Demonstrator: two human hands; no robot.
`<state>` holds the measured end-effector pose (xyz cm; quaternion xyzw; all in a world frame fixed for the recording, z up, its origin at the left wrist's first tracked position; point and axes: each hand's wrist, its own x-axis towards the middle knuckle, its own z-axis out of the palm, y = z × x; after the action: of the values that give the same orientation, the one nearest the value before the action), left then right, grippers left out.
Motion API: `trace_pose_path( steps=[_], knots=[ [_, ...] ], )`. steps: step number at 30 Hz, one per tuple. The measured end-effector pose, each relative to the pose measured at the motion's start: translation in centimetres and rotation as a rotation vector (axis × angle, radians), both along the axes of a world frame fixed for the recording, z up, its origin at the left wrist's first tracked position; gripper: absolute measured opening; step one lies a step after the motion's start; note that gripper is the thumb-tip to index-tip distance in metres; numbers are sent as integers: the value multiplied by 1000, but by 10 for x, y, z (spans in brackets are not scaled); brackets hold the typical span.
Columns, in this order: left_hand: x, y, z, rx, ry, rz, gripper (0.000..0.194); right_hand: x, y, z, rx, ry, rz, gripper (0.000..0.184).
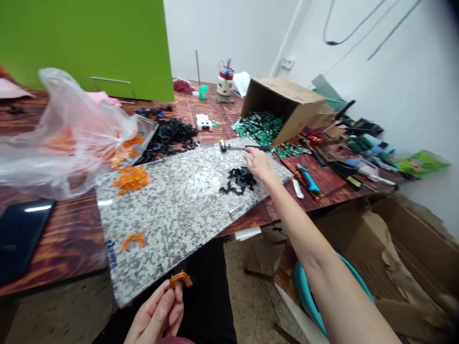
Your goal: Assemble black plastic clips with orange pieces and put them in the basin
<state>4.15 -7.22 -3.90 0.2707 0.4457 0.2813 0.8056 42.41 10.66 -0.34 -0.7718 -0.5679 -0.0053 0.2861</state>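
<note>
My left hand (pixel 158 313), low at the front edge of the board, pinches an orange translucent curved plastic piece (pixel 181 279). My right hand (pixel 258 165) reaches over the board's far right, fingers bent and apart. Just beyond its fingers lies a slim tool with a dark handle and a small head (pixel 224 146), perhaps a small hammer; contact is unclear. Close below that hand is a heap of black plastic pieces (pixel 238 180). Beside it are clear thin strips (pixel 204 181). One orange arch piece (pixel 132 241) lies alone at left, in front of an orange pile (pixel 132 179).
The speckled stone-look board (pixel 161 220) rests on a wooden table (pixel 79 229). Around it are a plastic bag (pixel 71 143), a phone (pixel 23 239), more black parts (pixel 170 136), a tipped cardboard box (pixel 287 91) with green circuit boards (pixel 260 126), and a blue-handled tool (pixel 308 179).
</note>
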Motion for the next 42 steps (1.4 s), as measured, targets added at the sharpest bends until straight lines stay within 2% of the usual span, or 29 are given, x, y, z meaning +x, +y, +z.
trace_pose_path(
  steps=[3,6,9,13,16,18,20,22,24,26,29,34,39,42],
  knots=[
    [-4,-3,5,16,-40,63,37,5,43,-1,-102,-53,30,25],
    [-8,-3,2,71,-92,71,34,15,69,-5,-188,-103,94,27],
    [-9,-5,-4,104,-140,81,34,26,79,-7,-205,-157,161,30],
    [-6,-8,-7,90,-146,96,36,28,72,0,-133,-205,218,28],
    [-5,-10,-8,71,-148,90,38,14,51,16,-53,-226,193,18],
    [-6,-11,-11,74,-158,91,37,-4,26,30,-12,-226,168,10],
    [-6,-11,-15,79,-165,103,35,-31,-8,44,-10,-186,180,8],
    [-5,-11,-19,71,-164,124,35,-64,-50,55,-74,-96,267,17],
    [-4,-12,-21,56,-154,141,35,-98,-95,59,-183,35,392,25],
    [-3,-12,-21,54,-146,154,37,-130,-136,58,-248,241,462,21],
    [-1,-12,-22,73,-125,166,40,-166,-180,51,-280,315,514,14],
    [3,-10,-19,108,-80,182,41,-196,-207,38,-203,241,570,11],
    [4,-10,-15,122,-86,184,40,-204,-209,21,-258,177,568,13],
    [4,-10,-15,129,-87,189,39,-205,-209,20,-267,151,562,14]
  ],
)
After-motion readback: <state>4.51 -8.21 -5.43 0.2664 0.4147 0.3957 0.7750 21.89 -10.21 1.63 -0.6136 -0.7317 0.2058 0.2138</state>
